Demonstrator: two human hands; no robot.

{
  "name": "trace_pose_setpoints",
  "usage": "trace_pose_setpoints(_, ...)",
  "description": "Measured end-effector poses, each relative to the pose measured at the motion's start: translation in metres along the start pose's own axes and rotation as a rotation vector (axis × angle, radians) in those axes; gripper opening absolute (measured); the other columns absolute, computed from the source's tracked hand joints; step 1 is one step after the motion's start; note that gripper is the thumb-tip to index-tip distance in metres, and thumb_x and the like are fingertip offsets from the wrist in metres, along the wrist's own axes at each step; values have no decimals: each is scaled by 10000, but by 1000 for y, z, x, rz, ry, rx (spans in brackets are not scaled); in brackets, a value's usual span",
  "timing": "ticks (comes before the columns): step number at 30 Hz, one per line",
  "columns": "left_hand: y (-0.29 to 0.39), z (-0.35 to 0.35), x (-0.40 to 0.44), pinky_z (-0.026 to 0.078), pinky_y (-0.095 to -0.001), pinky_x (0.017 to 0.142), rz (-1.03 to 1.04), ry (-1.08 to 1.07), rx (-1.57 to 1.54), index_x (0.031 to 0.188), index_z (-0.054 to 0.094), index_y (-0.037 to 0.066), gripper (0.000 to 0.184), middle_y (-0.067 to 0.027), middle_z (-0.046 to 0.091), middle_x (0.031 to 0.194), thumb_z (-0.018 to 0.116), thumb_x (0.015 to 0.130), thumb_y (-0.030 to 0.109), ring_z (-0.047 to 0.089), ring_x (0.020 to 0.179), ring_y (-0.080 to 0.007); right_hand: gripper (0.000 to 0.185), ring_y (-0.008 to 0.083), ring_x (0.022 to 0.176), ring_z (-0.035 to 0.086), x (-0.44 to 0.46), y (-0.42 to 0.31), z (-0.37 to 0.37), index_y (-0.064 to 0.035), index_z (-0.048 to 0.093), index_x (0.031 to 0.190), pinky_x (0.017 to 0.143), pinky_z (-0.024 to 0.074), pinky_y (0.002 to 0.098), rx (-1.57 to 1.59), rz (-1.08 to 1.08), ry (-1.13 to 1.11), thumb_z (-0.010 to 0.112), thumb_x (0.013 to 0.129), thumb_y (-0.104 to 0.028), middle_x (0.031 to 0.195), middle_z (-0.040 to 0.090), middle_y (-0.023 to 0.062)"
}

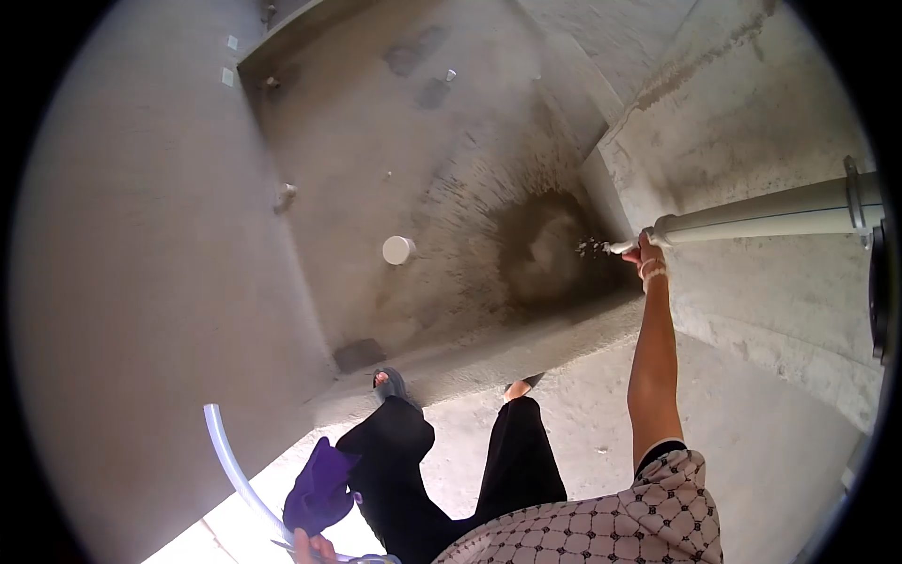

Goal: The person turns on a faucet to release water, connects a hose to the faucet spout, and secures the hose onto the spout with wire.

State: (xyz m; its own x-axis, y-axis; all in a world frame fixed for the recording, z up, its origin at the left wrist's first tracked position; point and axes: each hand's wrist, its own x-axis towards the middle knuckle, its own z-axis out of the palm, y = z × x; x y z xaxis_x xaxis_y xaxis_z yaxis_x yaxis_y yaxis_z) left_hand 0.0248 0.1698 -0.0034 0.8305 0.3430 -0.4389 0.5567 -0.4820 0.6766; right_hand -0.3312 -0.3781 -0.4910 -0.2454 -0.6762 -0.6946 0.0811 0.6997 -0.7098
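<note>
Arm [654, 376] outstretched, the right hand [646, 256] wraps its grip around a white spout [620, 247], while the left hand [314, 545] sits low by a clear hose [231, 456], that grip unclear.

Clearance for my right hand [645, 255]: 8 o'clock, over the floor [460, 315]. Obstructions: pipe [770, 216], 3 o'clock; splashing water [591, 247], 9 o'clock; my right knee [521, 414], 7 o'clock. From my left hand [317, 546], purple fabric [320, 487] blocks 12 o'clock; translucent hose [228, 453], 11 o'clock.
</note>
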Motion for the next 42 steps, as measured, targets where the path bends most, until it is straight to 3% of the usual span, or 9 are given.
trace_pose_setpoints(4, 15, 7, -1, 330, -203, 396, 203, -197, -328, 830, 487, 79, 209, 2, 429, 595, 649, 844, 210, 396, 434, -87, 561, 208, 575, 610, -83, 19, -16, 8, 601, 982, 489, 468, 258, -79, -41, -204, 521, 880, -537, 919, 664, 161)
trace_pose_setpoints(8, 50, 40, -20, 335, -214, 382, 223, -475, -381, 1005, 514, 28, 250, -19, 440, 605, 629, 798, 111, 420, 440, -100, 377, 215, 905, 624, -155, 171, -31, 19, 582, 1130, 793, 490, 336, -246, -561, -540, 548, 925, -296, 1025, 651, 98)
trace_pose_setpoints(10, 76, 70, -40, 336, -219, 378, 203, -616, -245, 950, 519, 28, 211, -19, 448, 598, 634, 788, 99, 421, 434, -102, 301, 201, 890, 628, -240, 187, -24, -37, 633, 1090, 799, 491, 323, -447, -230, -498, 633, 861, -233, 962, 675, 98)
trace_pose_setpoints(22, 147, 317, -61, 336, -225, 457, 74, -1851, 642, 780, 548, 25, 212, 12, 497, 582, 632, 850, 206, 450, 495, -61, 1010, 324, 1102, 531, -433, -38, 89, -53, 242, 1415, 781, 518, 361, -657, -800, -100, 801, 652, -409, 1375, 377, 166)
trace_pose_setpoints(29, 259, 419, -85, 350, -237, 435, -14, -2683, 1297, 1048, 604, 49, 287, 13, 542, 608, 630, 885, 285, 504, 504, -62, 427, 307, 1061, 542, -438, -160, 196, -42, 502, 1242, 849, 494, 390, -952, -792, 437, 604, 829, -79, 1141, 526, 137)
trace_pose_setpoints(32, 294, 438, -79, 438, -298, 521, 526, -3074, 1191, 1049, 594, 29, 298, -89, 591, 640, 640, 865, 260, 543, 512, -131, 270, 236, 1026, 569, -428, -149, 225, 0, 581, 1099, 858, 483, 360, -595, -775, 580, 567, 830, -19, 1018, 587, 137)
trace_pose_setpoints(37, 320, 493, -38, 493, -281, 718, 574, -2771, 1275, 1113, 603, 26, 313, -42, 662, 857, 685, 841, 159, 595, 762, -113, 166, 198, 856, 620, -440, -98, 220, -23, 577, 941, 729, 485, 318, 115, -325, 639, 618, 782, -49, 877, 636, 165)
trace_pose_setpoints(39, 326, 522, -32, 358, -203, 450, 255, -2404, 1458, 1147, 615, 66, 314, 60, 533, 659, 677, 852, 155, 446, 528, -20, 265, 212, 705, 646, -453, -83, 212, -35, 557, 977, 632, 477, 322, -289, -313, 676, 664, 739, -87, 730, 640, 140)
trace_pose_setpoints(42, 329, 548, -19, 247, -186, 414, 686, -2153, 1259, 1141, 645, 104, 282, 112, 408, 588, 652, 860, 121, 334, 474, 5, 345, 309, 806, 662, -472, -92, 223, -48, 553, 1005, 685, 498, 373, -240, -43, 648, 702, 735, -204, 827, 659, 166)
